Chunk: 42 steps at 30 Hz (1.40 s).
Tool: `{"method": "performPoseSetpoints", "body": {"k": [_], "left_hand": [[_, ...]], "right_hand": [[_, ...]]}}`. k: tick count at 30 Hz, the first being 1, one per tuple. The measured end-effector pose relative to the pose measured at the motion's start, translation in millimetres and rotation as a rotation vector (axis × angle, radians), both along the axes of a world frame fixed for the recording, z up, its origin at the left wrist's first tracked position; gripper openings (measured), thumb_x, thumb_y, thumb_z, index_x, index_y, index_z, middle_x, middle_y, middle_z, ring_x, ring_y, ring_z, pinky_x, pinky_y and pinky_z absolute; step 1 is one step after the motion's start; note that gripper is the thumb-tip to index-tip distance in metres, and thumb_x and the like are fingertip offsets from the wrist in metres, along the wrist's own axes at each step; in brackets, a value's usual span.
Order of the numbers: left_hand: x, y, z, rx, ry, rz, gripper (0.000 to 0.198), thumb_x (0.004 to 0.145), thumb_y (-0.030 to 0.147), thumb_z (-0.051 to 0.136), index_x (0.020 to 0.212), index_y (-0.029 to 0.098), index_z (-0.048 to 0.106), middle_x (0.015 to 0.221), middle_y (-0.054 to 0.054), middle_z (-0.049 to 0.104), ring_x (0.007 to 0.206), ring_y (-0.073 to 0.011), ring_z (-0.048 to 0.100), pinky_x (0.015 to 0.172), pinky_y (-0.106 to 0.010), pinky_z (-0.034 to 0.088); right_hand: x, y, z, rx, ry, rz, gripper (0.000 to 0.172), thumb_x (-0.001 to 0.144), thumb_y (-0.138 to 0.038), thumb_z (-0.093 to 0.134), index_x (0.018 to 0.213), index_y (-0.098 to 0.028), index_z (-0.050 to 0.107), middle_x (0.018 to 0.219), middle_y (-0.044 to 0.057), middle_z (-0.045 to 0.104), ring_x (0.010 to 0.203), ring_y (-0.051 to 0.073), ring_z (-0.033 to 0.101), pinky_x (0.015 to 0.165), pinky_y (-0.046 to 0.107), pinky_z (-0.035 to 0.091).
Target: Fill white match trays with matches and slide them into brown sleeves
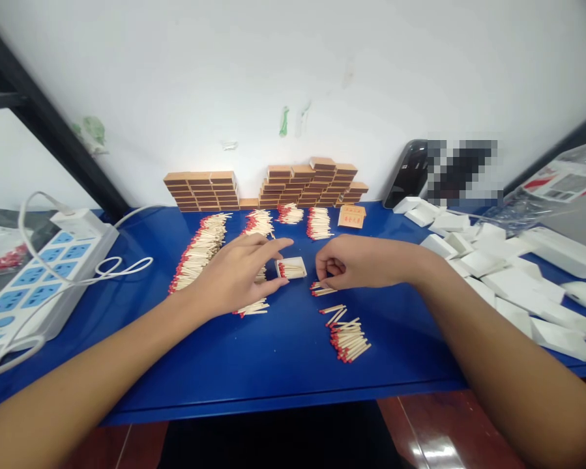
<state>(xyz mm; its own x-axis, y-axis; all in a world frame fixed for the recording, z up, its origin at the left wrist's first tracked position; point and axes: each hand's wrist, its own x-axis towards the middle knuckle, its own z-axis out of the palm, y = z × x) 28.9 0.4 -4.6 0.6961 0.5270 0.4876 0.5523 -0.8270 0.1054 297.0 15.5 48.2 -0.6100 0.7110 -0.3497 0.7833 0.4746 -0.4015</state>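
A small white matchbox tray (298, 262) with a layer of red-tipped matches in it lies on the blue table. The thumb and fingers of my left hand (238, 270) close around its left end, the index finger stretched out above it. Right of the tray, my right hand (344, 264) is curled with fingertips pinched at a few matches (323, 291); its palm side is partly hidden. Below it lie a few loose matches (332, 312) and a heap of matches (350, 342). More matches (253, 307) show under my left hand.
Stacked matchboxes (307, 185) line the wall, with a second stack (202, 190) to their left. Rows of matches (202, 251) lie before them, near one flat matchbox (352, 216). White trays (508, 277) pile up at right; a power strip (43, 286) sits left.
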Motion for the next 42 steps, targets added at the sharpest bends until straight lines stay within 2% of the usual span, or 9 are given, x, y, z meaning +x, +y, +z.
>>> {"method": "performPoseSetpoints", "body": {"k": [11, 18, 25, 29, 37, 42], "left_hand": [[-0.8, -0.3, 1.7, -0.016, 0.014, 0.004, 0.055, 0.096, 0.035, 0.073, 0.145, 0.021, 0.051, 0.112, -0.008, 0.077, 0.108, -0.0268, 0.069, 0.095, -0.044, 0.057], [0.3, -1.4, 0.4, 0.005, 0.002, -0.010, 0.056, 0.095, 0.035, 0.074, 0.144, 0.020, 0.052, 0.112, -0.008, 0.076, 0.108, -0.0267, 0.069, 0.096, -0.043, 0.057], [2.3, -5.3, 2.3, -0.017, 0.008, -0.017, 0.055, 0.097, 0.036, 0.071, 0.146, 0.021, 0.050, 0.112, -0.010, 0.074, 0.108, -0.0259, 0.068, 0.096, -0.042, 0.057], [3.1, -5.2, 1.6, -0.023, 0.017, -0.010, 0.053, 0.098, 0.037, 0.070, 0.145, 0.022, 0.050, 0.110, -0.009, 0.073, 0.104, -0.0258, 0.069, 0.092, -0.041, 0.057], [1.2, -5.1, 2.2, -0.020, -0.013, -0.019, 0.056, 0.096, 0.036, 0.072, 0.145, 0.019, 0.050, 0.113, -0.010, 0.073, 0.109, -0.0270, 0.068, 0.096, -0.043, 0.057], [1.2, -3.3, 3.1, -0.009, -0.002, -0.003, 0.058, 0.096, 0.038, 0.073, 0.145, 0.020, 0.050, 0.112, -0.009, 0.075, 0.107, -0.0270, 0.069, 0.093, -0.043, 0.057]], "right_hand": [[-1.5, -0.9, -3.6, -0.054, 0.034, 0.030, 0.006, 0.082, -0.027, 0.067, 0.083, -0.021, 0.069, 0.075, 0.000, 0.067, 0.063, 0.015, 0.053, 0.058, 0.031, 0.036], [-3.2, 1.6, -5.7, 0.085, 0.239, 0.015, 0.013, 0.087, -0.034, 0.066, 0.090, -0.022, 0.070, 0.072, -0.004, 0.058, 0.063, 0.013, 0.049, 0.058, 0.028, 0.033], [-14.1, 1.9, -17.8, 0.233, 0.293, 0.013, 0.017, 0.090, -0.037, 0.066, 0.091, -0.020, 0.069, 0.080, 0.000, 0.064, 0.068, 0.014, 0.050, 0.063, 0.029, 0.031], [-18.3, 0.5, -22.8, 0.348, 0.268, 0.060, 0.011, 0.092, -0.030, 0.063, 0.089, -0.019, 0.065, 0.086, 0.003, 0.065, 0.072, 0.015, 0.051, 0.066, 0.029, 0.032], [-27.8, -6.4, -16.3, 0.378, 0.261, 0.032, 0.014, 0.096, -0.027, 0.058, 0.090, -0.018, 0.068, 0.085, 0.004, 0.065, 0.070, 0.015, 0.050, 0.067, 0.029, 0.033], [-24.2, -2.3, -17.8, 0.391, 0.290, 0.062, 0.016, 0.098, -0.028, 0.059, 0.090, -0.018, 0.068, 0.084, 0.003, 0.064, 0.072, 0.015, 0.050, 0.067, 0.030, 0.033]]}}
